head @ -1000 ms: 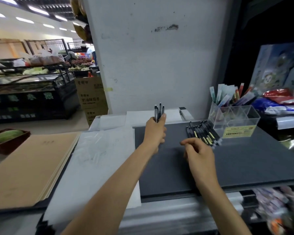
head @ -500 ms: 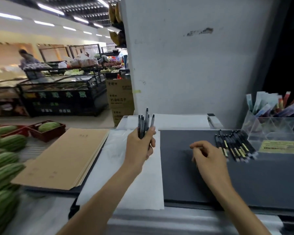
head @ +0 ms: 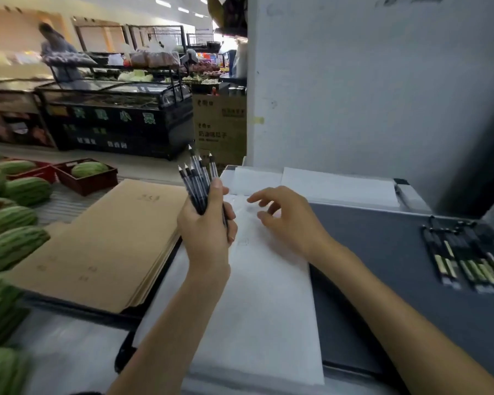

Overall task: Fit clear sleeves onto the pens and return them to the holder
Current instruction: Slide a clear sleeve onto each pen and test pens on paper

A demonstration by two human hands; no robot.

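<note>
Right hand [head: 291, 220] moved leftward (fingers [head: 261, 196] loose); left hand [head: 208, 226] grips pens [head: 197, 181].

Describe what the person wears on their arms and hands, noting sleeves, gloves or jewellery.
Nothing is worn. The left hand and right hand are ungloved, no rings visible; the left forearm and right forearm are bare to the frame's edge, with no sleeve, watch or bracelet.

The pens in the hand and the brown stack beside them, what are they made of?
The pens look like smooth dark plastic, slightly shiny, with pale tips. The brown stack looks like matte paper or thin card: flat, dull, with layered sheet edges.
</note>
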